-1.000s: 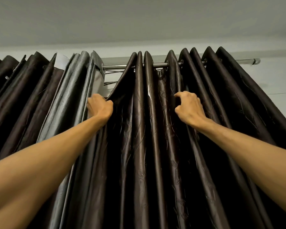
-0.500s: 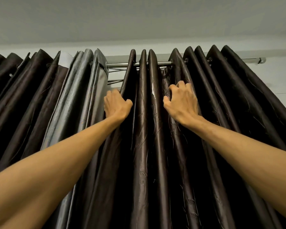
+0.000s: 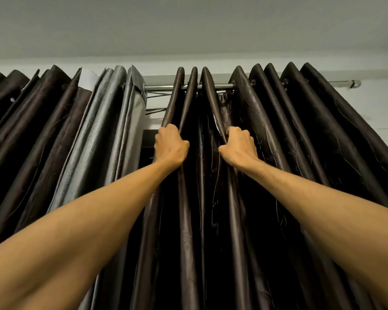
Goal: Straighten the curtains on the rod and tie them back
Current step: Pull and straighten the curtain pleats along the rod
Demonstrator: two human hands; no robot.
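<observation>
Working the dark curtain high under the rod!
Clutching one fold tight in the left hand, another in the right hand. Mid-straightening by the look: uneven pleats left to sort, tying back not started.

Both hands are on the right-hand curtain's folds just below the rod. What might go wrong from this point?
1. The left hand and right hand both grip folds of the dark brown curtain; a hard downward tug may strain its eyelets or the curtain rod.
2. Thin cords run behind the gap above the left hand; a sliding fold might snag on them.
</observation>
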